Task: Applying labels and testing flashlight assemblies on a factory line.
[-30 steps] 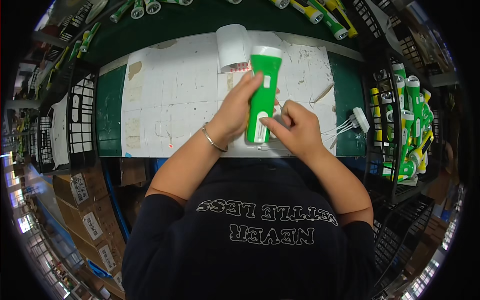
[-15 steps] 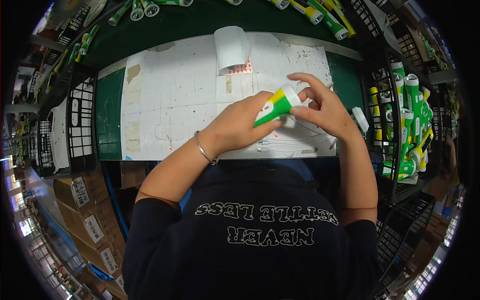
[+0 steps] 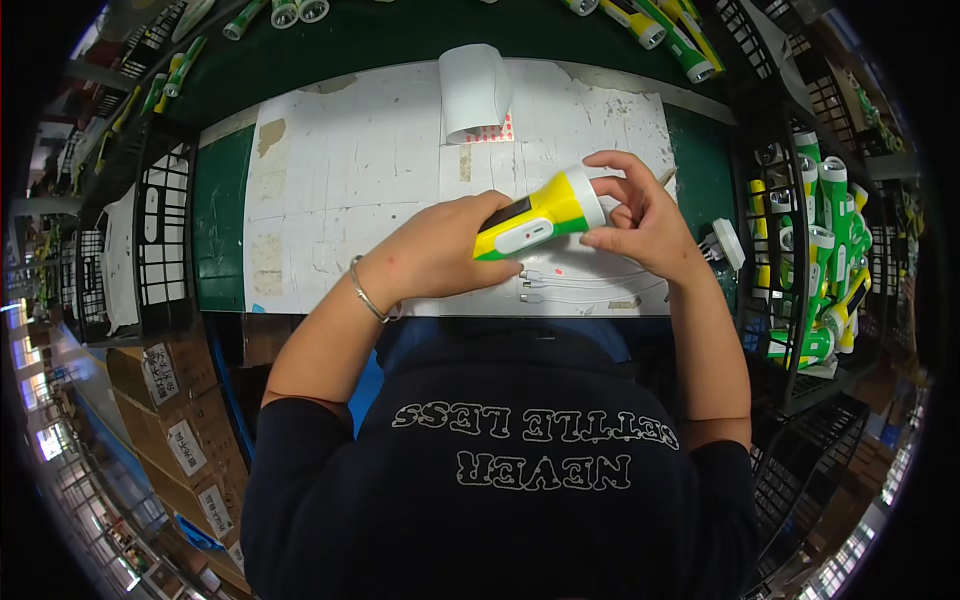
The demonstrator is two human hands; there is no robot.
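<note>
A flashlight (image 3: 540, 215) with a yellow and green body and a white head ring is held at a tilt over the worktable. My left hand (image 3: 440, 245) is closed around its narrower rear part, and a white side panel with a small switch faces up. At the head end, my right hand (image 3: 645, 215) has its fingers curved and apart around the white rim; whether the fingertips press on it is hard to see. Below the flashlight lie white cables (image 3: 580, 285) with small plugs. Beyond it, a curled white sheet (image 3: 472, 90) rests over a sheet of red-marked stickers (image 3: 492, 130).
A white lamp head (image 3: 727, 243) lies beside my right wrist. Black crates stand on both sides; the right crate (image 3: 798, 290) holds several green and yellow flashlights (image 3: 832, 205). More flashlights (image 3: 660, 35) lie along the far edge. Cardboard boxes (image 3: 175, 400) are stacked at lower left.
The flashlight has turned about its length and swung flatter, showing its yellow side and switch panel. My left hand has shifted left and slightly down; my right hand stays at the head end.
</note>
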